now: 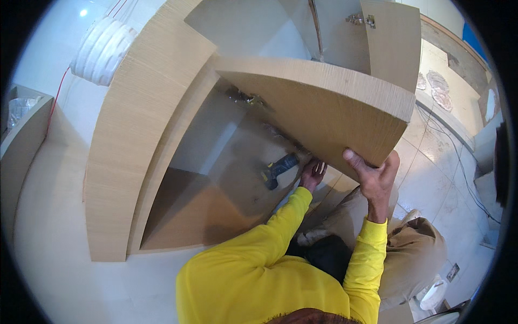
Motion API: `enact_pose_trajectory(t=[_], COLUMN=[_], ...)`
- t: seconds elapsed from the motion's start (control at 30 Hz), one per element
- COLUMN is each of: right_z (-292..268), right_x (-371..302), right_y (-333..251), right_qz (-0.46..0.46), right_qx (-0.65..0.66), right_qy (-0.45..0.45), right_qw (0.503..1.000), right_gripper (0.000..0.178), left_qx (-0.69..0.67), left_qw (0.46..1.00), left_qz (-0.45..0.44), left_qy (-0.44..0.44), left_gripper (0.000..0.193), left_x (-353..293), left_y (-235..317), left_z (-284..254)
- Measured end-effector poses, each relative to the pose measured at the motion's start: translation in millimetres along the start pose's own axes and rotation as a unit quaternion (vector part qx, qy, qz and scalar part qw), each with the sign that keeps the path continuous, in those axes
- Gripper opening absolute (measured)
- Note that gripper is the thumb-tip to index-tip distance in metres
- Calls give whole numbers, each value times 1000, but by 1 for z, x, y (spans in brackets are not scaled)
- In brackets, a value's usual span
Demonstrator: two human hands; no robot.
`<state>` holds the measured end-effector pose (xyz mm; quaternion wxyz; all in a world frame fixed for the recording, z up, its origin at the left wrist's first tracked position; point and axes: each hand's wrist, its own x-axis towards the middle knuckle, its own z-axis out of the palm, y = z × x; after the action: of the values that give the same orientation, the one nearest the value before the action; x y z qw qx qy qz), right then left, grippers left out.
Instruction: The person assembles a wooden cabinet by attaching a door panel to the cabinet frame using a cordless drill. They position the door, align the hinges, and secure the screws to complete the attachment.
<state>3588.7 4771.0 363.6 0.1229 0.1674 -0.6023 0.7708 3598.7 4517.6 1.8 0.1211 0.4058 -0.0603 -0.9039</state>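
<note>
A wood-grain cabinet door (324, 116) stands swung out from a matching cabinet (129, 135), with a metal hinge (254, 100) on its inner face. My right hand (375, 175) grips the door's outer edge, thumb on the inner face and fingers wrapped behind it. Close to the door's lower edge, my left hand (312, 175) has curled fingers; whatever they may hold is hidden. Just left of that hand, a dark cordless drill (280, 168) with yellowish parts lies inside the cabinet.
Another open door (391, 46) with a hinge stands at the far right. A white ribbed roll (102, 51) rests on the cabinet's left. Cables (464, 167) run across the tiled floor on the right. A box-like unit (24, 121) stands at far left.
</note>
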Motion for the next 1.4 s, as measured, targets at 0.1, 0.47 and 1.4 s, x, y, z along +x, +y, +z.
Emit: enact_pose_trajectory(t=[0.1,0.47,1.4], right_z=[-5,-4,-6], right_x=[6,4,0], right_y=[-7,-6,-3], right_qz=[44,33,84], right_qx=[-4,-14,-47], right_qy=[-36,-26,-9], right_qw=[998,999,995], right_gripper=[41,38,37], left_qx=[13,26,36], left_qw=[1000,999,999], left_qz=[5,-11,-18], left_qy=[8,23,-3], left_gripper=[38,32,31], left_x=[0,6,18], left_y=[5,10,6], left_z=[3,2,-7])
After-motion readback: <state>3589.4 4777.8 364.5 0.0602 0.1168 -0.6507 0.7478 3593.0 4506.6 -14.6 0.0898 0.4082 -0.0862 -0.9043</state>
